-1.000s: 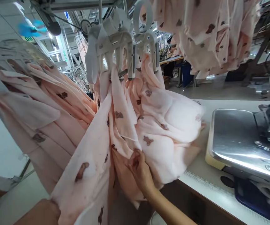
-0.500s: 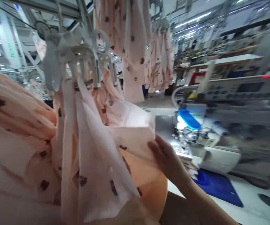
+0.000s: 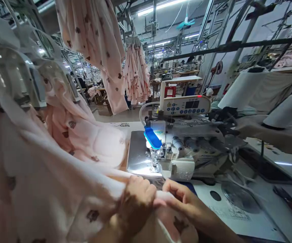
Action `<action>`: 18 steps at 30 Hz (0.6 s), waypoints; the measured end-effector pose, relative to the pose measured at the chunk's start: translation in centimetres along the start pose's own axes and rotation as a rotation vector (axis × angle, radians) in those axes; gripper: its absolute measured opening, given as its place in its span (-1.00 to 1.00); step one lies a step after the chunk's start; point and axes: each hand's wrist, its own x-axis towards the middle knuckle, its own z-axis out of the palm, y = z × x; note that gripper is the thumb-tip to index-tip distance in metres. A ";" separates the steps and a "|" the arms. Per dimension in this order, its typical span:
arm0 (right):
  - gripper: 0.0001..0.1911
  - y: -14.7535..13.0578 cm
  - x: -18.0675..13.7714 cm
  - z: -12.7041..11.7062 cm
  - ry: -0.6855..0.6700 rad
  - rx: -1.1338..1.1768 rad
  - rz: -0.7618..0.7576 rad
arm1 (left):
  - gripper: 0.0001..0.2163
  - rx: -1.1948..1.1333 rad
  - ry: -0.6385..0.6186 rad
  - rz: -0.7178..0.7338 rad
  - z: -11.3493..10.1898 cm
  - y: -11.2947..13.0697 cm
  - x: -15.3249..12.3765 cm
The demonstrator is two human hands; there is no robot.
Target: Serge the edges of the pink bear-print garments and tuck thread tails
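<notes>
Together, our left hand (image 3: 137, 202) and right hand (image 3: 184, 199) grip pale-pink, brown-printed cloth (image 3: 92, 189) running sideways between them, just below a white metal sewing machine (image 3: 183, 168).

The pink cloth (image 3: 97, 192) looks matt (and rather soft), while the work plate (image 3: 138, 148) is smooth, glossy metal.
</notes>
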 end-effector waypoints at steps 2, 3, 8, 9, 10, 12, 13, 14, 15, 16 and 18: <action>-0.70 -0.8 1.3 -0.4 0.182 -0.204 -0.054 | -0.61 -0.013 -0.058 -0.083 0.3 -1.6 0.8; -0.75 -0.9 2.0 -0.6 0.298 -0.312 -0.127 | -0.66 -0.014 -0.087 -0.138 0.4 -2.5 1.2; -0.88 0.2 4.2 -0.5 0.843 -0.625 -0.530 | -0.86 -0.051 -0.138 -0.367 1.2 -6.5 2.0; -0.87 0.6 4.2 -0.2 0.892 -0.637 -0.580 | -0.87 -0.052 -0.142 -0.397 1.2 -7.1 1.9; -0.87 0.9 3.9 0.2 0.920 -0.664 -0.627 | -0.87 -0.051 -0.144 -0.428 1.2 -7.6 1.8; -0.87 1.3 3.1 1.4 0.911 -0.766 -0.734 | -0.88 -0.051 -0.149 -0.477 1.2 -8.4 1.6; -0.85 1.4 2.7 2.3 0.869 -0.833 -0.769 | -0.87 -0.055 -0.149 -0.491 1.2 -8.7 1.5; -0.83 1.5 2.4 3.1 0.818 -0.895 -0.782 | -0.86 -0.063 -0.149 -0.497 1.0 -8.8 1.4; -0.80 1.5 2.1 4.0 0.771 -0.938 -0.777 | -0.85 -0.072 -0.144 -0.494 0.8 -8.8 1.4; -0.78 1.5 1.9 4.8 0.743 -0.951 -0.766 | -0.85 -0.077 -0.127 -0.483 0.4 -8.6 1.4; -0.76 1.1 1.7 5.8 0.724 -0.868 -0.742 | -0.79 -0.144 -0.108 -0.406 -0.8 -7.4 1.5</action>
